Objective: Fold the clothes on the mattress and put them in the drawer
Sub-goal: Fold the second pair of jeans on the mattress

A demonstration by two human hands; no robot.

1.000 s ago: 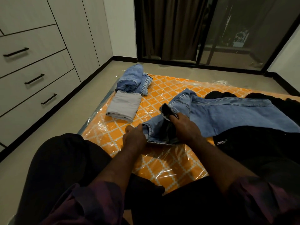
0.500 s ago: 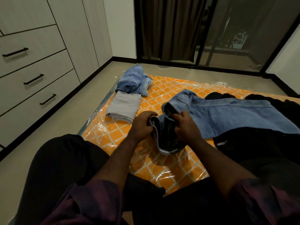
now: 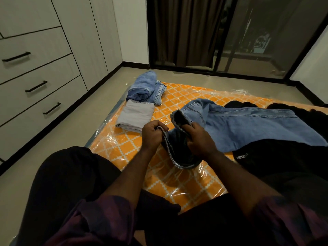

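Across the centre and right of the frame, on the plastic-wrapped orange mattress (image 3: 127, 144), lie the light blue jeans (image 3: 248, 126), waistband end toward the viewer. Denim judged heavy, thick, limp, not fragile; film underneath looks slippery. Best hold: the stiff waistband, 1 hand each side. Left hand (image 3: 153, 134) curls around the waistband edge; right hand (image 3: 199, 137) grips the opening's other side. Upper left: 3 shut drawers (image 3: 39, 89).

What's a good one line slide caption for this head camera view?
Both hands, left hand and right hand, grip the waistband of light blue jeans on the orange mattress.
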